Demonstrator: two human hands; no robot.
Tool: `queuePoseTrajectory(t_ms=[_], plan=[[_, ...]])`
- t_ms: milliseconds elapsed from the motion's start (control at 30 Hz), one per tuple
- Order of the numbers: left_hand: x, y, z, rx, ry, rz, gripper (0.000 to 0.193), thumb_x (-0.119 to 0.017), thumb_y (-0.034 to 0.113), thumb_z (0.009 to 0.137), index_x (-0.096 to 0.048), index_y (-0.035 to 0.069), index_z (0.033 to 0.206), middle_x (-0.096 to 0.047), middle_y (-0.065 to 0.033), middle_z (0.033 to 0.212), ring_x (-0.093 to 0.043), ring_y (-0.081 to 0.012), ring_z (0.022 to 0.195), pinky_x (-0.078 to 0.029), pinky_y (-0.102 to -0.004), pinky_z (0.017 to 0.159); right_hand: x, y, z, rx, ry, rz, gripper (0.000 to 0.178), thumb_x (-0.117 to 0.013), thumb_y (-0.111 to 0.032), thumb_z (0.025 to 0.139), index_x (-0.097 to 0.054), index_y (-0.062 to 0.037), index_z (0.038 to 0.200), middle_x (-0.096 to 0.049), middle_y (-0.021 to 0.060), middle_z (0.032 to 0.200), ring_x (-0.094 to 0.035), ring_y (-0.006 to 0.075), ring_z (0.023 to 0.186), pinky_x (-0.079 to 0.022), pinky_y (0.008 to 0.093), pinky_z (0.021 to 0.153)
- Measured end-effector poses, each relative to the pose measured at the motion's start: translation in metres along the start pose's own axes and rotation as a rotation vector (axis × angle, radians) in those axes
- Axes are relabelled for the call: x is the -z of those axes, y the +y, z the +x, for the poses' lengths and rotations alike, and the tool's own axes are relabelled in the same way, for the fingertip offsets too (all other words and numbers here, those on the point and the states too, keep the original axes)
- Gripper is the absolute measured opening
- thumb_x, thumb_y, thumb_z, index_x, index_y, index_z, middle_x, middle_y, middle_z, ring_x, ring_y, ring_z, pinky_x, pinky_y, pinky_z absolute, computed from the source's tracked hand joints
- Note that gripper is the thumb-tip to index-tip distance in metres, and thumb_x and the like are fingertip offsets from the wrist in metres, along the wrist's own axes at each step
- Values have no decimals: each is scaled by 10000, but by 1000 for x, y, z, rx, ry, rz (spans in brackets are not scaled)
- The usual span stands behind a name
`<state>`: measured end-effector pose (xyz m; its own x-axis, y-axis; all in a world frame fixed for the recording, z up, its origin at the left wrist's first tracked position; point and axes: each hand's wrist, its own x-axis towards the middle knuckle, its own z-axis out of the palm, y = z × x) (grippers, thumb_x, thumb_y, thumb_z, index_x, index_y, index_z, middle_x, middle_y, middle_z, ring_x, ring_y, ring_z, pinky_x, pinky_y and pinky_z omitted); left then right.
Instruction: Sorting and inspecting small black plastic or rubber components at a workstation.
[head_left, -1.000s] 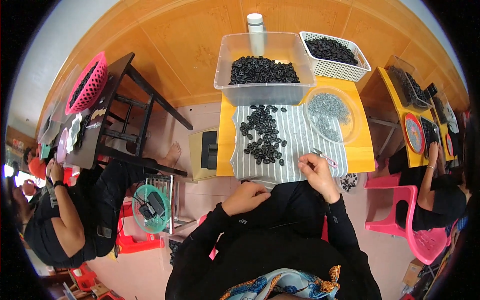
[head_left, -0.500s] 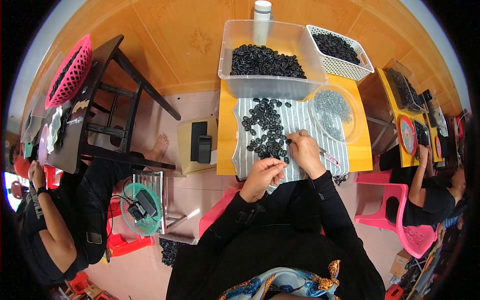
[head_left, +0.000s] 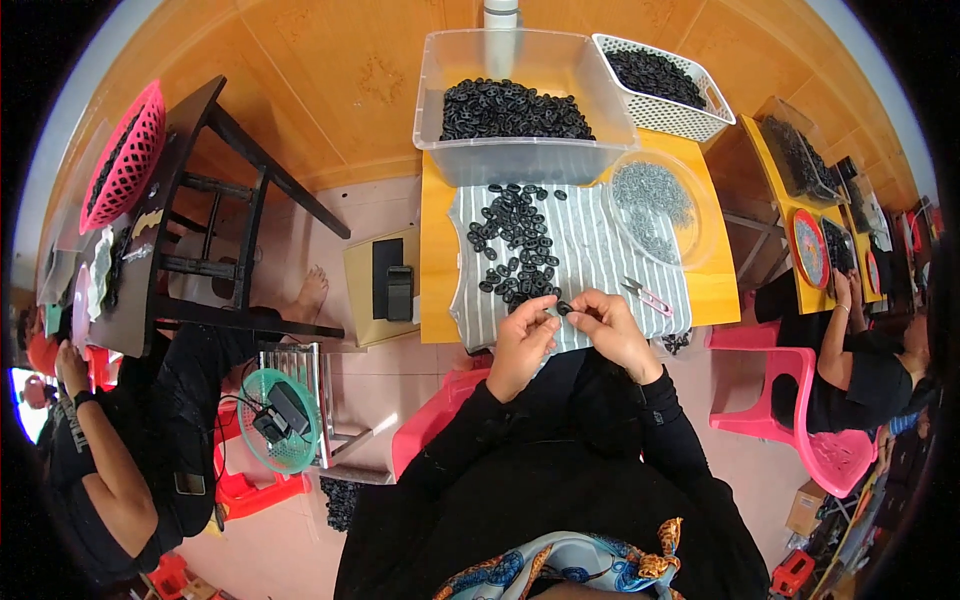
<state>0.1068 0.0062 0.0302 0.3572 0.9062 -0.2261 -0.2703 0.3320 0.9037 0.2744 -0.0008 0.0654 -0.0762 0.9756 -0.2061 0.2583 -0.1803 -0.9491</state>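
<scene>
The right hand pinches a small black piece; the left hand, fingertips together, sits just beside it.

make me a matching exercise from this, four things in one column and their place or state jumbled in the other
1. snips
2. round tray
3. white basket
4. right hand

A. holds small silvery pieces
B. fingertips at a small black piece
C. pink-handled, lying on the striped cloth
D. perforated, beside the clear bin

Pairs: 1-C, 2-A, 3-D, 4-B
</scene>
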Motion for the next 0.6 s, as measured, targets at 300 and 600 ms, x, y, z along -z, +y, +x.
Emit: queuePoseTrajectory(t_ms=[300,600], plan=[[0,-14,4,-51,15,-42,148,-607,50,866,-654,3,998,-623,-19,775,-559,-65,621,-449,-196,531,5,5,-4,101,113,-161,53,-603,-10,795,-611,14,842,-594,77,736,-558,155,653,-435,299,591],[8,-18,7,-60,48,-126,195,-605,6,853,-628,-17,1045,-643,-53,821,-596,-94,617,-473,-209,517,-9,8,32,298,352,-721,82,-608,-82,754,-621,-50,829,-570,145,804,-602,354,712,-471,449,611]])
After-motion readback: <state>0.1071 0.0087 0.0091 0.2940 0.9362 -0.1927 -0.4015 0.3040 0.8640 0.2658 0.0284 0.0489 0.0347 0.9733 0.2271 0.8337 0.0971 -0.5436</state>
